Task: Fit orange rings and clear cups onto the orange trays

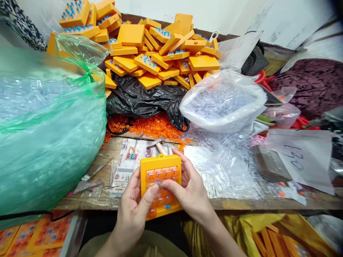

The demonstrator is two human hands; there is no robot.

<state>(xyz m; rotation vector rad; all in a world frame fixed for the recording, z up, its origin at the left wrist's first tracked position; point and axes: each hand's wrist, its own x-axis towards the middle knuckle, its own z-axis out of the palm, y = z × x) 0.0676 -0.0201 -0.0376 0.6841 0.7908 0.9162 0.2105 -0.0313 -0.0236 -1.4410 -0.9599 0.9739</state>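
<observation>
The yellow case [160, 163] is smooth plastic, the left green bag [53, 153] shiny plastic, the far black bag [144, 96] crinkly plastic, the table [100, 202] rough wood.

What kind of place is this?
Probably a small workshop: there's a wooden bench with a hammer on it, lots of small orange rings, and a big heap of yellow cases.

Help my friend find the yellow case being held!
Find the front edge of the wooden bench. There, the left hand and right hand hold a yellow case with rounded orange pieces. Unlike the heaped cases behind, this one is held.
</observation>
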